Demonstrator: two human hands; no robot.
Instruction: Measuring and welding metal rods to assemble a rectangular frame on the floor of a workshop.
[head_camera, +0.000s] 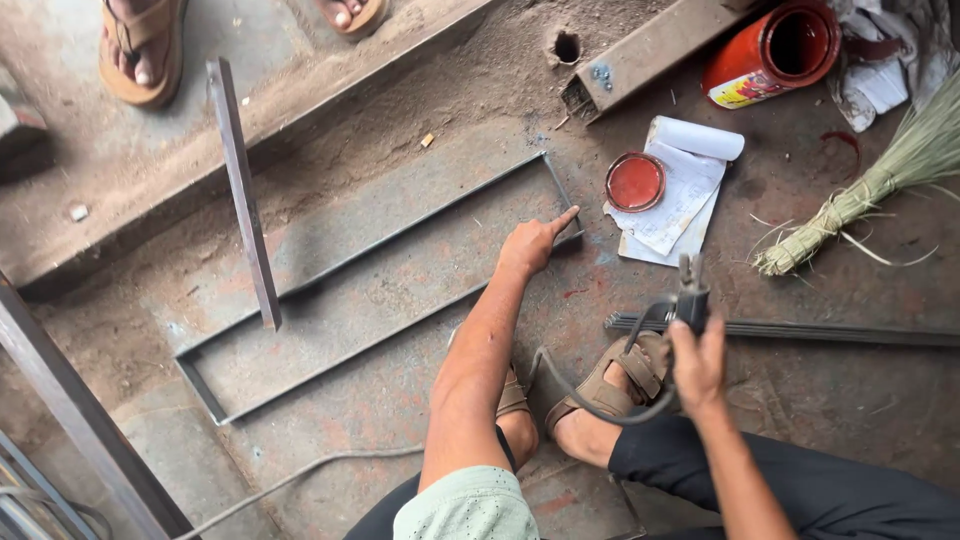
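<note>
My left hand (533, 243) reaches forward, its index finger pointing onto the near right corner of a long rectangular metal frame (330, 270) that lies flat on the floor. My right hand (698, 362) grips a welding electrode holder (688, 298) held upright, with its thick grey cable (590, 395) looping down past my sandalled feet (600, 385). Just beyond the holder lies a bundle of thin metal rods (820, 331).
A loose flat steel bar (243, 190) lies across the frame's far side. An open red paint can (775, 52), its lid (635, 182) on papers (680, 195), a square tube (650, 55) and a grass broom (870, 185) sit at right. Another person's sandalled feet (140, 45) stand at top left.
</note>
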